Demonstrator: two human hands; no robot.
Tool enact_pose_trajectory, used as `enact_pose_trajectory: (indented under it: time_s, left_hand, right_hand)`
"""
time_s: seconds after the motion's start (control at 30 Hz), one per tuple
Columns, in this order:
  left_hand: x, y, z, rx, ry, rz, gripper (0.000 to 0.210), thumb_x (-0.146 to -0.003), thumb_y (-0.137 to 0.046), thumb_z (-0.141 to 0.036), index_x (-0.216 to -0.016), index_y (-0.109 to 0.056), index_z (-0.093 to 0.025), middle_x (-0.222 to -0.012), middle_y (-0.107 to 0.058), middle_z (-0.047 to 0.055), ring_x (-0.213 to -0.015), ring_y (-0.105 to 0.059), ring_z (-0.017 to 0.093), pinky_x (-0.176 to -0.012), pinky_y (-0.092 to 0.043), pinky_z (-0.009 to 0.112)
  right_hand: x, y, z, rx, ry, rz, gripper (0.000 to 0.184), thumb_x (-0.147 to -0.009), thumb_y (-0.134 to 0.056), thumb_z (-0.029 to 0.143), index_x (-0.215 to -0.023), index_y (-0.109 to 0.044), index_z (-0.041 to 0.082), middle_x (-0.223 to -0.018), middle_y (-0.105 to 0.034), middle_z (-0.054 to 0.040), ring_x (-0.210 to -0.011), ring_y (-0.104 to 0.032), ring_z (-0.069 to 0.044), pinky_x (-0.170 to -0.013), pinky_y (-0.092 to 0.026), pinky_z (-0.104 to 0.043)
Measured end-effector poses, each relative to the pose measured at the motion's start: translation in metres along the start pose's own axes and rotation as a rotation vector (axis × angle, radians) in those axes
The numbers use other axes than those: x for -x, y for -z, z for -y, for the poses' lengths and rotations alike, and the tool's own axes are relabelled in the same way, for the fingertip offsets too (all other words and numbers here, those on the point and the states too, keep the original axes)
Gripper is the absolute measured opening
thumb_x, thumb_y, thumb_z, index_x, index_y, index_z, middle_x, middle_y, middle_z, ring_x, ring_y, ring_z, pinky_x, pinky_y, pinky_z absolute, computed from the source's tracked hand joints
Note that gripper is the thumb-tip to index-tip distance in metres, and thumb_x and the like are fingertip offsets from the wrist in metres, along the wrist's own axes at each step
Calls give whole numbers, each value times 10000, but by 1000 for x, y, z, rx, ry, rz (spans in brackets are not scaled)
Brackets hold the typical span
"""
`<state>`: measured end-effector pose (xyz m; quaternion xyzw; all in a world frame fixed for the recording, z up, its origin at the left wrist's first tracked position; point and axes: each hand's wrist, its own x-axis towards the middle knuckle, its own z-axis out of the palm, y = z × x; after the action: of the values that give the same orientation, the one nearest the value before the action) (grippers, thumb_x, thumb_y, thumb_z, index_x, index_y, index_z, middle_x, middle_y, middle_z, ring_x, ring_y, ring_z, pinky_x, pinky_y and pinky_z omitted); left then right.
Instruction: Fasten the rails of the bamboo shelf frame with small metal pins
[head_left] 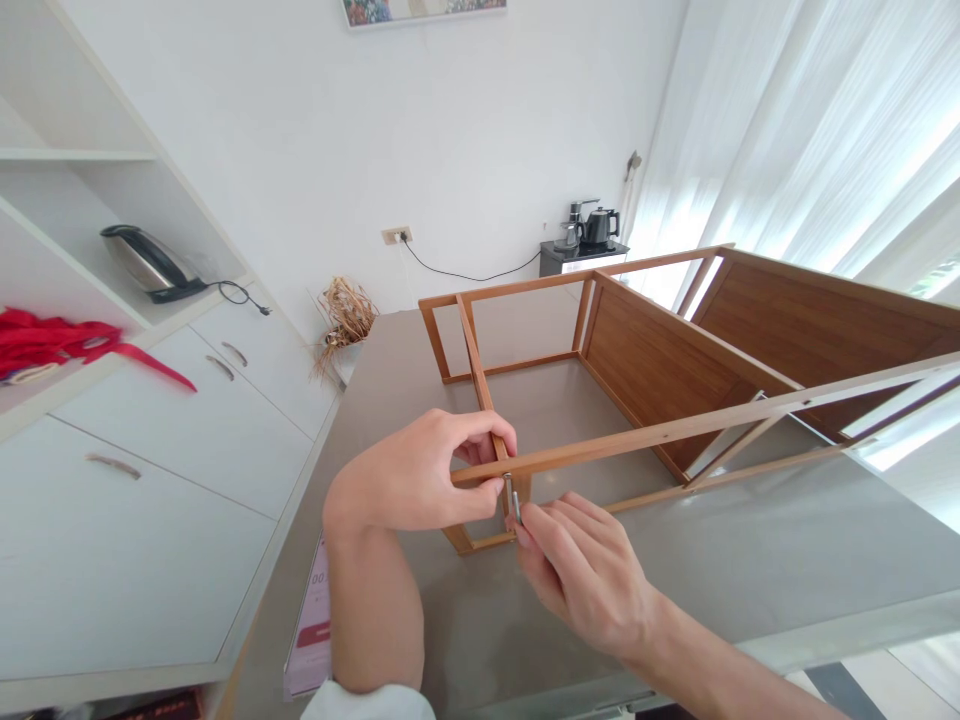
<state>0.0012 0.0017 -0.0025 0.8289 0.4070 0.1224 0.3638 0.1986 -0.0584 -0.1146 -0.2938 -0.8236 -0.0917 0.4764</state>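
A wooden shelf frame [645,439] is being supported by the table [382,365], one end lying inside the left edge. Its rail and crosspiece [475,360] are being clasped by the left hand [416,470], apparently for steadiness, while a hex key [516,506] is being pinched near their joint by the right hand [589,570].

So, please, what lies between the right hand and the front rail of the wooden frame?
A thin metal piece, pinched by the right hand, reaches up towards the front rail; the head view shows this.
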Motion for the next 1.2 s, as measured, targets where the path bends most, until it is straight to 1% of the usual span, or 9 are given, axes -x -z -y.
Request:
enact_pose_trajectory:
  time_s: [0.17, 0.43, 0.57, 0.73, 0.8, 0.9, 1.0, 1.1, 1.2]
  left_hand:
    - [-1, -1, -1, 11, 0, 1, 205, -843, -609, -234, -1047, -628, -246, -964, -735, -20, -873, -675, 158, -852, -518, 283]
    - [1, -1, 0, 26, -2, 0, 212, -837, -609, -230, -1048, -631, -239, -929, -730, -17, -844, -672, 156, -823, -521, 277]
    - [1, -1, -3, 33, 6, -5, 216, -819, -612, -211, -1033, -635, -228, -917, -738, -11, -839, -679, 158, -814, -522, 275]
    - [1, -2, -2, 38, 3, -3, 219, -818, -610, -202, -1033, -631, -234, -937, -750, -12, -863, -688, 164, -825, -520, 279]
    - [1, -2, -1, 39, 2, -1, 207, -829, -609, -214, -1033, -628, -239, -947, -751, -13, -868, -689, 166, -828, -520, 283]
    - [1, -2, 0, 37, 5, -1, 195, -835, -603, -218, -1028, -625, -241, -949, -744, -14, -860, -684, 163, -823, -520, 284]
    - [1, -2, 0, 28, 5, -4, 195, -837, -598, -213, -1028, -621, -241, -935, -736, -17, -849, -678, 159, -812, -517, 281]
    - [1, -1, -1, 21, 6, -3, 196, -841, -602, -219, -1034, -620, -242, -923, -727, -21, -842, -672, 155, -804, -514, 277]
    - [1, -1, -1, 21, 5, 0, 203, -846, -606, -227, -1048, -621, -240, -929, -732, -20, -850, -676, 156, -815, -512, 277]
  right_hand:
    - [-5, 13, -10, 99, 33, 84, 193, -978, -516, 52, -1140, -605, 104, -707, -593, -1, -624, -418, -139, -618, -336, -312]
    - [-11, 20, -15, 104, 39, 163, 248, -1005, -454, 54, -1197, -604, 104, -750, -626, -6, -633, -455, -137, -643, -337, -314]
    - [-20, 31, -14, 143, 25, 195, 271, -1000, -417, 34, -1151, -622, 127, -743, -602, 4, -621, -429, -137, -642, -336, -313]
    - [-36, 49, -11, 191, 35, 336, 287, -973, -424, 16, -1071, -648, 165, -754, -583, 4, -628, -434, -144, -650, -324, -328]
    - [-38, 51, -9, 209, 55, 360, 263, -957, -447, 8, -1044, -642, 162, -734, -564, 11, -619, -438, -143, -644, -313, -337]
    - [-34, 46, -9, 211, 64, 339, 273, -945, -436, -11, -1077, -622, 139, -703, -543, 25, -601, -431, -139, -633, -305, -337]
    - [-25, 33, -9, 200, 39, 293, 236, -934, -432, -15, -998, -589, 148, -662, -514, 40, -566, -388, -134, -606, -290, -328]
    - [-18, 20, -6, 157, -34, 255, 219, -939, -445, -4, -875, -513, 193, -629, -485, 58, -524, -328, -122, -575, -281, -313]
    - [-14, 9, 2, 53, -157, 195, 228, -990, -430, 46, -854, -452, 228, -615, -507, 72, -492, -354, -113, -550, -313, -281]
